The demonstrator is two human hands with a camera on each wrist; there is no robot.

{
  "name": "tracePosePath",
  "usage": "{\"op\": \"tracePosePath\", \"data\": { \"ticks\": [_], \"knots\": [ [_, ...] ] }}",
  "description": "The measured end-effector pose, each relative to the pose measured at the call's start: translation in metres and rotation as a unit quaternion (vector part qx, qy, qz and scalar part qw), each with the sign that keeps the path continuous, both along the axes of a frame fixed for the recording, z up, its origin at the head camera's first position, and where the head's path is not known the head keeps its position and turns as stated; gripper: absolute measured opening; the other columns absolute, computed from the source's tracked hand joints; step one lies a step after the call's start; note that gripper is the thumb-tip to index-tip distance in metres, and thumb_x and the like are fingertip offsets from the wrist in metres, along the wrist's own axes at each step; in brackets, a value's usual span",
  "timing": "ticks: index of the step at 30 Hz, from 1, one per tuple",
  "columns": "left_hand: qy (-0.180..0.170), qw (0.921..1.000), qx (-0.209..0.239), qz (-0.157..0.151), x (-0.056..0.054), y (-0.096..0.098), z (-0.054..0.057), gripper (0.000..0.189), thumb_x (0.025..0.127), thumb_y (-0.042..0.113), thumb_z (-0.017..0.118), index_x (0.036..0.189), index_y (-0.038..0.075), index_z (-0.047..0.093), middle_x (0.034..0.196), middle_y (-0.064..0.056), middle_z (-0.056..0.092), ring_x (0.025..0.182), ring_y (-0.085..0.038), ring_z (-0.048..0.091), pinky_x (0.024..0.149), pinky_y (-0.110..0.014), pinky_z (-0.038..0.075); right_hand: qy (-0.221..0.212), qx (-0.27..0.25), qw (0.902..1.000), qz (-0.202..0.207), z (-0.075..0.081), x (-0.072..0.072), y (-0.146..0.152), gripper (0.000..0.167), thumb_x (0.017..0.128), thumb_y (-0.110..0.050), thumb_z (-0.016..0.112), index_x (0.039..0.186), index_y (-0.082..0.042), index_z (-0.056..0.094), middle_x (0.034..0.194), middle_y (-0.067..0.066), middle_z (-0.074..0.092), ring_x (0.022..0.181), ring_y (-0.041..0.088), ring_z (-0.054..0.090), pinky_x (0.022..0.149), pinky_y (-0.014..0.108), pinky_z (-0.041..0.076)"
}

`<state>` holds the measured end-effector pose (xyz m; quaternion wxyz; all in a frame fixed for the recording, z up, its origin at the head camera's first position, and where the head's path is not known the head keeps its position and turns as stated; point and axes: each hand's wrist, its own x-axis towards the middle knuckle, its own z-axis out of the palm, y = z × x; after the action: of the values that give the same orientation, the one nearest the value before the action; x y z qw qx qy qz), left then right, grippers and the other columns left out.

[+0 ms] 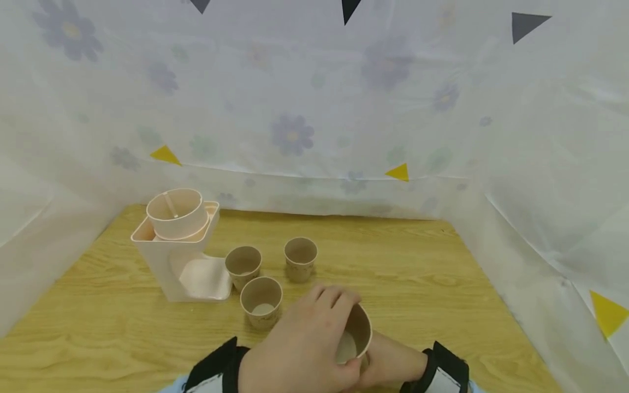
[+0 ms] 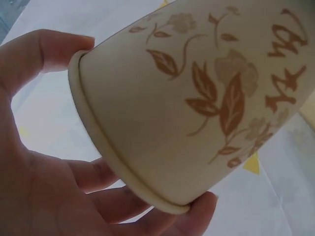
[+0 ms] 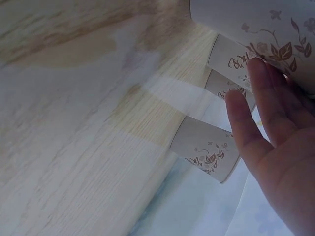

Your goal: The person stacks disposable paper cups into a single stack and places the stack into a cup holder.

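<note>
Held cup: a beige, tapered paper cup with rolled rim and brown floral print (image 2: 135, 115) is tilted above the table, between both hands.
Left hand: the rim is gripped by the left hand (image 1: 304, 341), thumb and fingers curled about it on opposite sides.
Right hand: the right hand (image 1: 388, 357) is placed against the cup's far side; two fingers are seen extended and spread, but whether a hold is taken cannot be told.
Standing cups: three matching cups (image 1: 262, 305) are stood upright, grouped near one another.
Dispenser: a pale pink, smooth, plastic-looking body with cylindrical top (image 1: 179, 226) is stood at left, just beside the nearest cup.
Surface: yellowish wood grain is shown by the table (image 1: 417, 262).
Backdrop: creased white sheeting (image 1: 236, 98) is printed with flowers.
</note>
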<state>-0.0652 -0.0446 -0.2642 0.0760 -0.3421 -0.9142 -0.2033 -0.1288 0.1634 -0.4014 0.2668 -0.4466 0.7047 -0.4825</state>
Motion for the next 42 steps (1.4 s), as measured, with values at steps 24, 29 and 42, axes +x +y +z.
{"op": "tracePosePath", "data": {
  "ticks": [24, 29, 42],
  "knots": [
    [-0.086, 0.9923, -0.089, 0.004, 0.0, 0.003, -0.051, 0.063, 0.079, 0.055, 0.066, 0.125, 0.013, 0.052, 0.121, 0.0, 0.056, 0.111, -0.016, 0.053, 0.086, -0.032, 0.05, -0.034, 0.023, 0.999, 0.017, 0.006, 0.007, 0.0, 0.061, 0.084, -0.013, 0.067, 0.138, -0.018, 0.039, 0.127, 0.003, 0.054, 0.11, 0.007, 0.054, 0.087, 0.026, 0.05],
    [-0.042, 0.9959, -0.041, 0.069, -0.006, -0.013, -0.05, 0.067, 0.077, 0.053, 0.068, 0.123, 0.007, 0.052, 0.12, -0.005, 0.057, 0.111, -0.021, 0.054, 0.09, -0.04, 0.047, 0.028, 0.015, 0.9994, 0.01, 0.007, 0.008, -0.001, 0.064, 0.08, -0.019, 0.073, 0.136, -0.017, 0.041, 0.126, 0.003, 0.057, 0.111, 0.008, 0.054, 0.091, 0.027, 0.047],
    [-0.056, 0.9665, -0.05, 0.245, -0.03, -0.069, -0.076, 0.061, 0.068, 0.039, 0.08, 0.113, 0.003, 0.057, 0.12, -0.019, 0.055, 0.11, -0.039, 0.051, 0.079, -0.054, 0.048, 0.056, 0.046, 0.9972, -0.018, 0.008, 0.012, -0.002, 0.066, 0.075, -0.027, 0.078, 0.132, -0.024, 0.047, 0.124, -0.003, 0.059, 0.112, 0.009, 0.055, 0.099, 0.028, 0.041]
  ]
}}
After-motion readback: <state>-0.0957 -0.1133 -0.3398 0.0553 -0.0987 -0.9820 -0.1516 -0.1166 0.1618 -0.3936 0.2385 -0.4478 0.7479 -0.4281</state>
